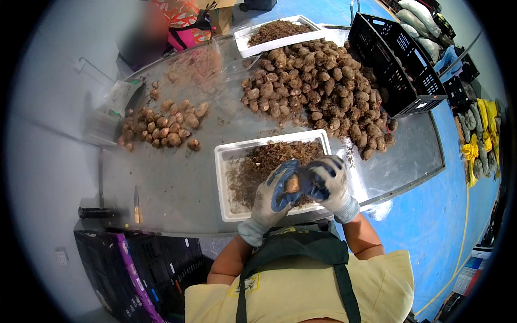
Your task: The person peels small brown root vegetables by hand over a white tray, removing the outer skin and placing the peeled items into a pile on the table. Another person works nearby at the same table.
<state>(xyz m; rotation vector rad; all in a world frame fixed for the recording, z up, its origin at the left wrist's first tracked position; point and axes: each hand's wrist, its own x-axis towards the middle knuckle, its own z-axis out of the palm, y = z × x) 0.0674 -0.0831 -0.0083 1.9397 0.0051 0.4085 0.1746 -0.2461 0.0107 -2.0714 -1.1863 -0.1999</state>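
Note:
My left hand, in a grey glove with a blue coated palm, holds a small brown taro corm. Close against its right side is my right hand, gloved alike, fingers curled; motion blur hides whether anything is in it. Both hands are over the near side of a white foam tray strewn with brown root fibres and peelings. Beyond the tray, a large heap of hairy taro corms covers the metal table. A smaller pile of cleaner corms lies to the left.
A knife with a wooden handle lies near the table's left end. Another white tray of fibres stands at the far side, near a person. A black plastic crate rests at the right. Stacked black crates stand below left.

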